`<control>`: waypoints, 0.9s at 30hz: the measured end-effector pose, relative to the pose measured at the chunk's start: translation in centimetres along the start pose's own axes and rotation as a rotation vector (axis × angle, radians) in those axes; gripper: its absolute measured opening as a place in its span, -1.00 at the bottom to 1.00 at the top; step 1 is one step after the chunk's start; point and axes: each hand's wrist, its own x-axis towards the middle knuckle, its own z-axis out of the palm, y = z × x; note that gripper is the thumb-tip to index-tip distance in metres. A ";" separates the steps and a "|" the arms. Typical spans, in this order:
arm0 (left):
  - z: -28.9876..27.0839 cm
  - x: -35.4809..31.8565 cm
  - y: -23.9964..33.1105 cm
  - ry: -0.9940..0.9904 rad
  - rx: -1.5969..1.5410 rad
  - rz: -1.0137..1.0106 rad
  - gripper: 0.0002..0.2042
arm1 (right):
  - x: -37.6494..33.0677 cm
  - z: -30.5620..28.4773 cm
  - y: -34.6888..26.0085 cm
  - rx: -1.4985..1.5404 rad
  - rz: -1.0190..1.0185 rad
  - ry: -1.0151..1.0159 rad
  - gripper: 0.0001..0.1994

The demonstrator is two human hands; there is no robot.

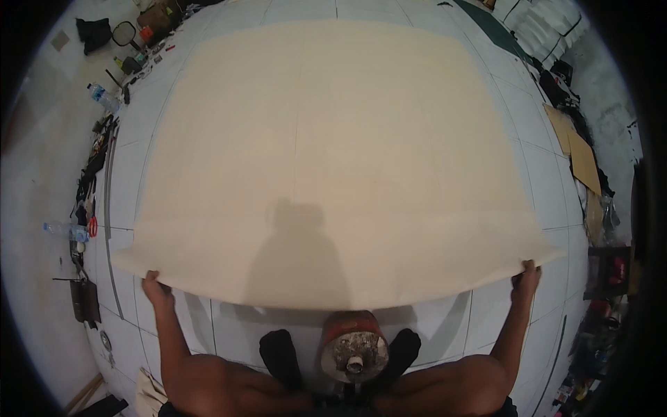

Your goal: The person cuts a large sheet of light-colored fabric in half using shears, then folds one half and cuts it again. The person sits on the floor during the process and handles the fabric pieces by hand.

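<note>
A large cream fabric sheet (333, 139) is spread over the white tiled floor, and its near edge is lifted off the tiles. My left hand (158, 288) grips that edge close to the sheet's near left corner. At the near right corner, my right hand (526, 278) is closed on the same edge. Between the two hands the edge sags slightly. Faint fold lines run along the sheet, and a dark shadow falls across its near middle. The fingertips under the sheet are hidden.
Between my black-socked feet (280, 354) stands a worn red cylindrical object (353, 347) with a stained round top. Plastic bottles (104, 97), red-handled scissors (93, 226) and tools line the left wall. Cardboard pieces (585, 161) and clutter lie along the right wall.
</note>
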 end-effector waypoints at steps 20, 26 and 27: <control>2.2 -0.6 -6.6 0.311 0.781 -0.227 -0.43 | -2.8 3.3 11.7 -0.283 0.549 -0.067 -0.37; 2.7 2.9 -7.2 -0.054 0.005 -0.376 -0.67 | 3.1 1.9 11.6 0.134 0.239 -0.065 -0.62; 2.1 3.5 -5.8 -0.030 0.034 -0.296 -0.67 | 2.5 2.7 10.5 0.136 0.237 -0.047 -0.64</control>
